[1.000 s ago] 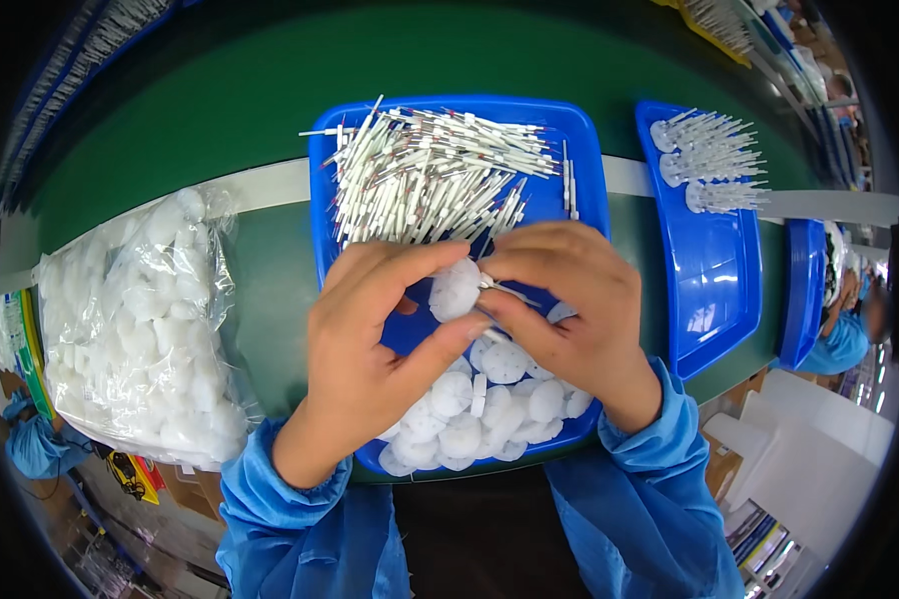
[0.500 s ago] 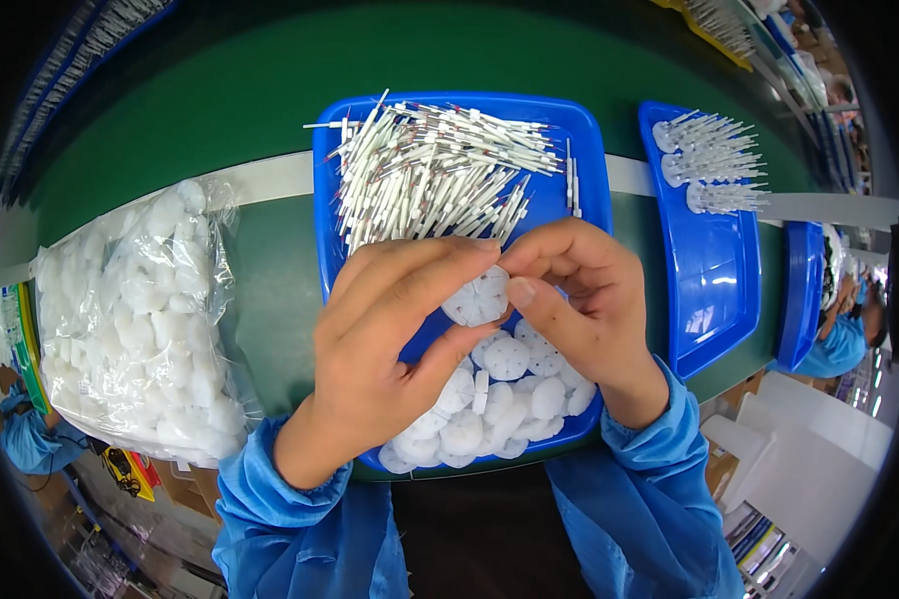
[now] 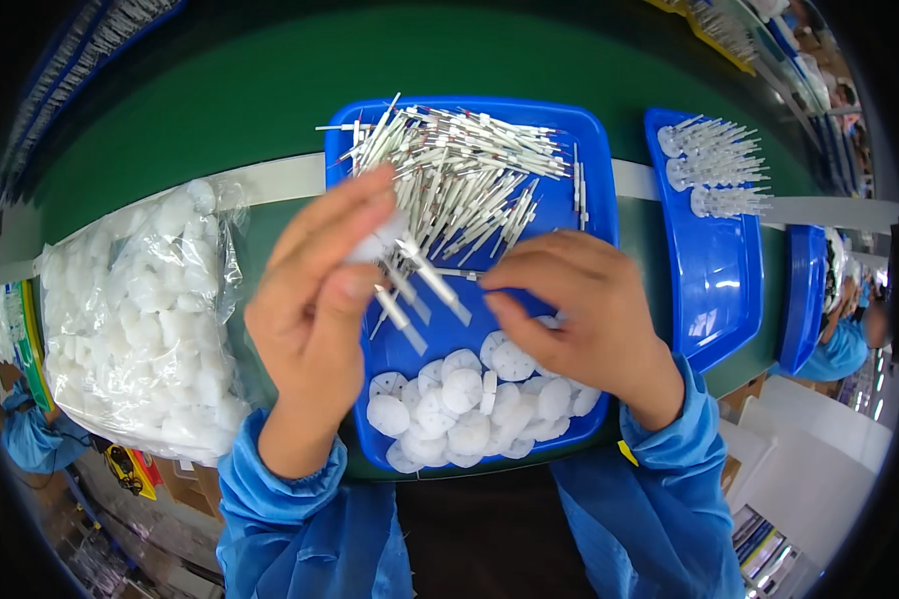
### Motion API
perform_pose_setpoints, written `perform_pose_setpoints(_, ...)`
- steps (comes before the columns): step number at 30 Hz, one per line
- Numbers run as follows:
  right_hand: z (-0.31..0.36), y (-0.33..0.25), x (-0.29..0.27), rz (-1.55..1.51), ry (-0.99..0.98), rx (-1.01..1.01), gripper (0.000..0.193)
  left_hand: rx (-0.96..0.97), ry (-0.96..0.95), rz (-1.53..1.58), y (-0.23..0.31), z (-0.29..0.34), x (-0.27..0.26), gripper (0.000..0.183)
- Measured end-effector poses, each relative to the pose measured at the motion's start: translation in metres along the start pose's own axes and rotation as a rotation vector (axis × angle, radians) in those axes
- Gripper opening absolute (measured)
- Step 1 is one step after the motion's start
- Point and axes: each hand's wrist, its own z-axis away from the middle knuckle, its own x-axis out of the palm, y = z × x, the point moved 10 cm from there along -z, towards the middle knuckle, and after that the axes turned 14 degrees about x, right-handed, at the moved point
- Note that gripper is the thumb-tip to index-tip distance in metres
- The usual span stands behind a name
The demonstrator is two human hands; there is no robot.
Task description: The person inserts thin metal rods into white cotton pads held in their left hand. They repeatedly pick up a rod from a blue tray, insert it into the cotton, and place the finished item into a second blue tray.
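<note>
My left hand (image 3: 315, 290) is closed on a white perforated disc (image 3: 378, 243), tilted on its side, with several thin white rods sticking out of it. My right hand (image 3: 574, 304) pinches one end of a thin white rod (image 3: 457, 274) over the middle of a blue tray (image 3: 612, 222). Many loose white rods (image 3: 459, 190) with thin tips, some of them dark red, are heaped in the tray's far half. White round discs (image 3: 469, 409) with small holes are piled in its near half, below my hands.
At left lies a clear plastic bag (image 3: 140, 319) full of white discs. To the right, a second blue tray (image 3: 714, 290) holds discs with rods in them (image 3: 714, 160). Another blue tray (image 3: 801, 299) stands beyond it, near a person in a blue sleeve (image 3: 837, 349).
My left hand has moved left and turned the disc sideways, so its rods show. My right hand has come away from the disc and now pinches a rod over the tray.
</note>
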Motion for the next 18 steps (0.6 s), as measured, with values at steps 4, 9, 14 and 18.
perform_pose_setpoints(4, -0.003, -0.028, 0.041, 0.429, 0.112, -0.242, 0.014, -0.163, 0.066, 0.070, -0.014, 0.000, -0.006, 0.032)
perform_pose_setpoints(9, -0.010, -0.005, 0.021, 0.185, 0.014, -0.044, 0.029, -0.242, -0.012, 0.142, -0.018, 0.005, 0.002, 0.033)
perform_pose_setpoints(14, 0.004, 0.042, -0.029, -0.836, 0.114, 0.157, 0.023, -0.210, -0.187, 0.134, -0.010, 0.005, 0.029, 0.056)
perform_pose_setpoints(18, 0.008, 0.038, -0.013, -0.705, 0.113, 0.212, 0.020, -0.195, -0.272, 0.128, -0.007, 0.010, 0.044, 0.058)
